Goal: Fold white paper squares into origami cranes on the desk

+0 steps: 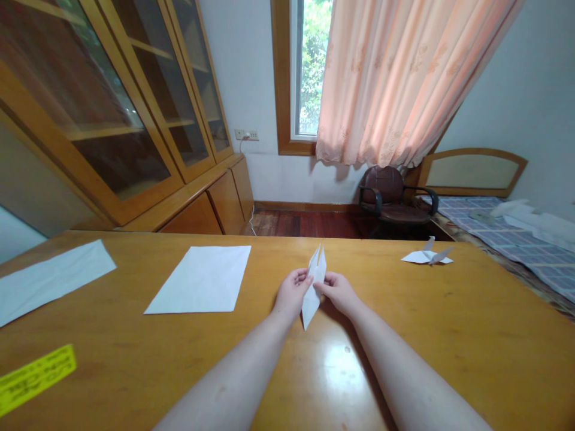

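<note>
Between my two hands is a folded white paper (311, 304), a narrow diamond with two slim points at its far end and one point toward me. My left hand (293, 291) pinches its left edge, thumb on top. From the right side, my right hand (338, 291) grips it the same way, with the thumb on the upper face. Some fingers of both hands are hidden beneath the paper. A finished-looking paper crane (429, 256) rests at the table's far right.
The wooden table (278, 383) bears a white square sheet (204, 278) left of my hands, another white sheet (58, 278) at far left and a yellow label (38, 377). Past the table are a glass-door cabinet (175, 173), an armchair (390, 197) and a bed (498, 224).
</note>
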{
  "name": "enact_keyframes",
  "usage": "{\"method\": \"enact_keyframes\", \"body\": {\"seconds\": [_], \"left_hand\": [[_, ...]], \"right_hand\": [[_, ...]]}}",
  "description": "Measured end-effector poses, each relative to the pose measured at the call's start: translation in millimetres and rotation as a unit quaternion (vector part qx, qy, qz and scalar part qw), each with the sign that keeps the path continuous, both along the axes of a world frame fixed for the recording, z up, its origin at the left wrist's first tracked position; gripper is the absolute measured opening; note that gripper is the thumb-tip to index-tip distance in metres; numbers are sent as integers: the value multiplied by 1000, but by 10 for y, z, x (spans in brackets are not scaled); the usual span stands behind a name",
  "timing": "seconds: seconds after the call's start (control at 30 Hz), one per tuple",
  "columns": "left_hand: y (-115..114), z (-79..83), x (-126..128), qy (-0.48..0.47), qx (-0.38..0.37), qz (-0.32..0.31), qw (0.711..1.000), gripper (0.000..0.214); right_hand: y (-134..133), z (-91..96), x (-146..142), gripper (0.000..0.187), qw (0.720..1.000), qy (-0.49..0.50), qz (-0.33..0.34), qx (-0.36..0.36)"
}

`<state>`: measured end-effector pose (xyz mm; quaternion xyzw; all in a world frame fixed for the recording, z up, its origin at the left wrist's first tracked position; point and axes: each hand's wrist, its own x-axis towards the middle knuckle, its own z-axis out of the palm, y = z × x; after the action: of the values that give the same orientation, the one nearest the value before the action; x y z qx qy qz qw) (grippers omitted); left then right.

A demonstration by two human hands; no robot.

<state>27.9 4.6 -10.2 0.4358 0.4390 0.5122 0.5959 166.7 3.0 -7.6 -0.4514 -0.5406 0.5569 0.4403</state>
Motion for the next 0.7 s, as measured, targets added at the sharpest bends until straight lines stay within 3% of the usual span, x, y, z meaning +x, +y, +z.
{"method": "enact_keyframes", "body": {"seconds": [0.3,0.7], "left_hand": [[-3,5,-29,52,13,2,999,26],[-10,26,-46,140,44,-19,989,23]], "right_hand": [[11,-31,20,39,1000,-4,5,11],[-46,21,11,45,999,-21,44,10]]}}
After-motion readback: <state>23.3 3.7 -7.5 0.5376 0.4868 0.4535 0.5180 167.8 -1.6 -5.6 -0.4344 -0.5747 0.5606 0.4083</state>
